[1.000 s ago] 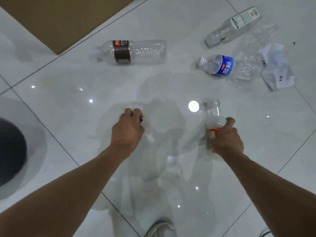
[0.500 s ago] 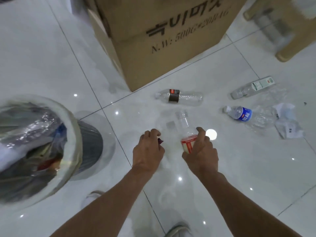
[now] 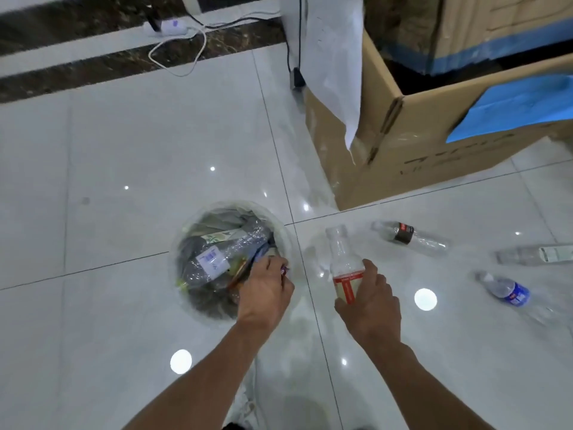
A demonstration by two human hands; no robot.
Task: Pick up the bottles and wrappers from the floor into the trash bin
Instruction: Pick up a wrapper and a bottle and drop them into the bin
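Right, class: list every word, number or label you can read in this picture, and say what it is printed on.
Nothing reads clearly.
Cardboard box: dark print on its side, blurred.
Red-label bottle in the right hand: label blurred.
Dark-label bottle: red mark, unreadable.
Blue-label bottle: white marks, unreadable.
White-label bottle: too small.
Top bottle in the trash bin: white label, blue print, unreadable.
Wrapper in the left hand: too small.

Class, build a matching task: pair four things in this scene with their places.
1. clear bottle with red-and-white label
2. clear bottle with dark brown label
3. clear bottle with blue label
4. round lined trash bin

a. lying nearest the cardboard box
b. below the left hand
c. held in the right hand
d. lying on the floor, farthest from that box

Pairs: 1-c, 2-a, 3-d, 4-b
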